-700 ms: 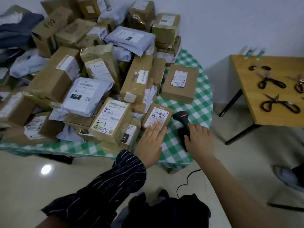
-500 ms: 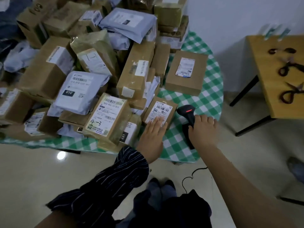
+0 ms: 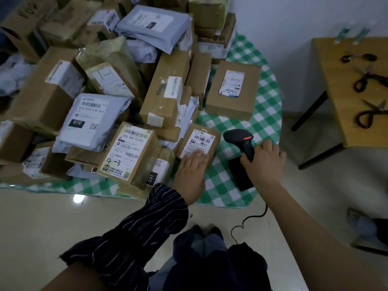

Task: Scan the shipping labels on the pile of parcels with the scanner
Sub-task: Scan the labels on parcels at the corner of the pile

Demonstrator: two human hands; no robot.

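Note:
A big pile of brown boxes and grey mailer bags [image 3: 109, 85] covers the round table with a green checked cloth [image 3: 266, 114]. A small brown box with a white barcode label [image 3: 200, 139] lies at the pile's near right edge. My left hand [image 3: 192, 171] rests flat on its lower end, fingers apart, partly covering the label. My right hand [image 3: 264, 162] grips the handle of the black scanner [image 3: 239, 139], which stands just right of that box with its red window lit. A black base [image 3: 241, 175] sits under the scanner.
A flat brown box with a label [image 3: 233, 89] lies apart at the table's right. A wooden side table [image 3: 344, 85] to the right holds several scissors [image 3: 369, 114]. The scanner's cable [image 3: 249, 221] drops to the tiled floor. My feet [image 3: 203, 232] are below.
My head has moved closer and lower toward the pile. My left hand slid further up onto the small box. My right hand has closed around the scanner's handle.

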